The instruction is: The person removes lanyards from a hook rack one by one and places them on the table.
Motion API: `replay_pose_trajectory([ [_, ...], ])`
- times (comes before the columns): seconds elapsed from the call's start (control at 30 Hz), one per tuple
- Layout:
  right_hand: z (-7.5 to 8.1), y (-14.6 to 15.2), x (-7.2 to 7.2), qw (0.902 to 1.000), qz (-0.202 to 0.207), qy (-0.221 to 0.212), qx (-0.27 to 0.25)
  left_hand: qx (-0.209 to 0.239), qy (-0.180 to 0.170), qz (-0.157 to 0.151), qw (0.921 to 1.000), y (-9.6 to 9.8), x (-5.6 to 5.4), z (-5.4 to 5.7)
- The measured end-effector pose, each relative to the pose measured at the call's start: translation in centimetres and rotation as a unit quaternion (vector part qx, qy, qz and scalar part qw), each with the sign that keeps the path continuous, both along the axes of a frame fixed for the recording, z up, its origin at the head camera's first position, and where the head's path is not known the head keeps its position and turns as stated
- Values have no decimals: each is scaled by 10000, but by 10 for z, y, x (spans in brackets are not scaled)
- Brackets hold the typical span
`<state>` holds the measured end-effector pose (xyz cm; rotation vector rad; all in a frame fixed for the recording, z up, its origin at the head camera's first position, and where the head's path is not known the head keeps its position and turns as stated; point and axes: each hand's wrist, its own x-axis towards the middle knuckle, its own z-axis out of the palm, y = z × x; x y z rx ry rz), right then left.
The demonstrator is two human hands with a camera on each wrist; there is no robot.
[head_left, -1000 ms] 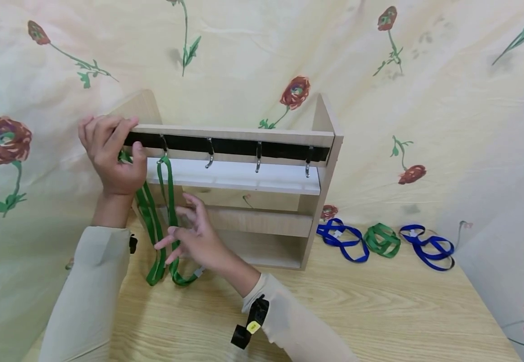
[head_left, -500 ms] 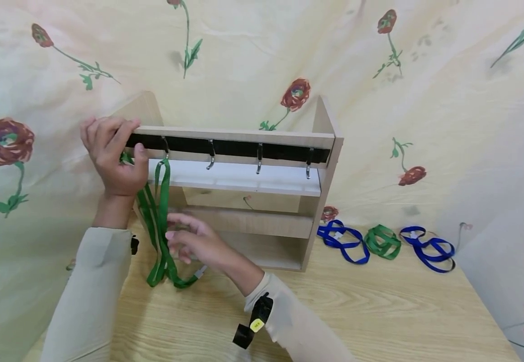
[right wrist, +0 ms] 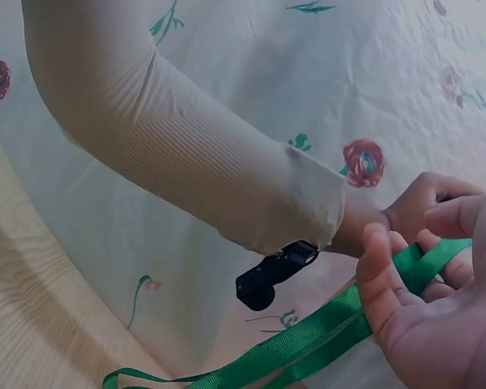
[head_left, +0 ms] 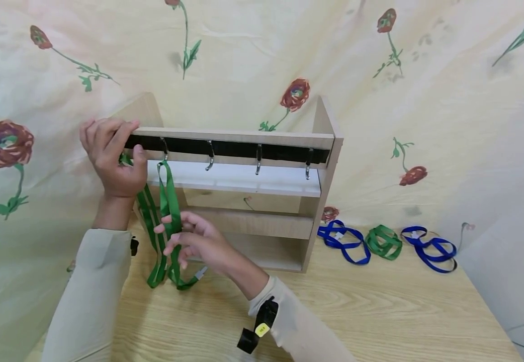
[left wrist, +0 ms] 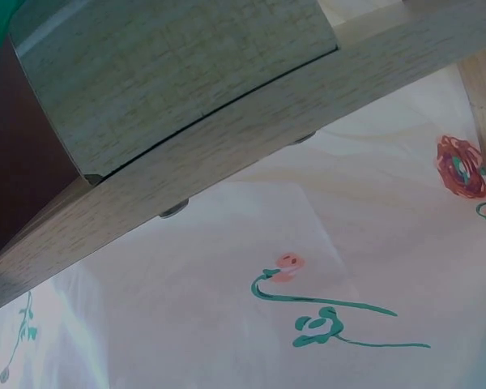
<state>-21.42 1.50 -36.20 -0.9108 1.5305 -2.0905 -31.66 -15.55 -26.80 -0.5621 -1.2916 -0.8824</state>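
My left hand [head_left: 114, 156] grips the top left corner of a small wooden shelf rack [head_left: 266, 223], fingers over the top board and thumb in front. A green lanyard [head_left: 169, 198] hangs from a metal hook [head_left: 164, 148] on the rack's black strip. My right hand [head_left: 200, 241] is at this lanyard, its loosely bent fingers spread around and touching the strap. In the right wrist view, the green strap [right wrist: 332, 328] passes across the fingers of the right hand [right wrist: 429, 308]. Another green lanyard [head_left: 149, 211] hangs farther left, its top hidden by my left hand.
Three more metal hooks, including the rightmost hook [head_left: 309, 163], hold nothing. On the wooden table [head_left: 379, 311], right of the rack, lie a blue lanyard [head_left: 343, 243], a coiled green lanyard [head_left: 383, 242] and another blue lanyard [head_left: 430, 249]. Flowered cloth [head_left: 235, 60] stands behind.
The right hand first moved against the hanging lanyard and pushed it left. Now its fingers reach around the strap, which has swung back right. The left hand stays on the rack.
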Motion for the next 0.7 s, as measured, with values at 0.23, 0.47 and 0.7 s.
replay_pose_trajectory([
  [0.23, 4, 12, 10, 9962, -487, 699, 185, 0, 33, -35, 10000, 0, 0, 0],
  [0.47, 16, 21, 24, 9828, -1176, 1372, 373, 12, -26, -20, 10000, -1, 0, -1],
  [0.7, 28, 31, 38, 9636, -1357, 2294, 188, 59, 13, -79, 10000, 0, 0, 0],
])
